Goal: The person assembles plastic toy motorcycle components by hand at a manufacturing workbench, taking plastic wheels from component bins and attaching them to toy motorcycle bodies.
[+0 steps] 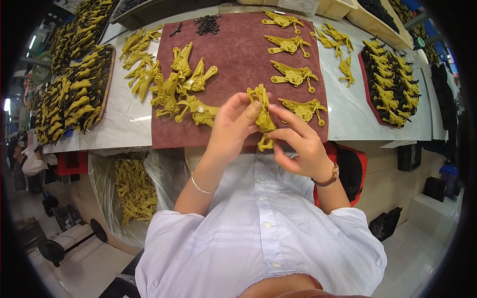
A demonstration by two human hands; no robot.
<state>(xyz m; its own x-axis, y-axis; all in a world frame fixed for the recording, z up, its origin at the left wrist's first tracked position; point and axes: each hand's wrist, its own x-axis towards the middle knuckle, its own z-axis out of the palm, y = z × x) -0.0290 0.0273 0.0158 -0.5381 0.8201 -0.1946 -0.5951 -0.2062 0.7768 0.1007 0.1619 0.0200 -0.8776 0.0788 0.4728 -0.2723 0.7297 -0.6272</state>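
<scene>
Close in front of me, above the near part of a red-brown cloth [233, 54], I hold a yellow-green moulded part [263, 116], turned edge-on. My left hand [233, 121] grips its upper half, thumb pressed against its side. The fingers of my right hand [300, 144] pinch its lower half from the other side; whether they hold something small as well cannot be made out. On the cloth to the left lies a loose heap of similar yellow-green parts [171, 92]. Several more such parts [294, 74] form a column along the cloth's right side.
Small black pieces [207, 25] lie at the cloth's far edge. Trays of yellow-green parts [87, 94] stand left and right [390, 84]. Bins [149, 11] line the back. Below the table at left, a plastic-lined container holds many yellow-green pieces [134, 188].
</scene>
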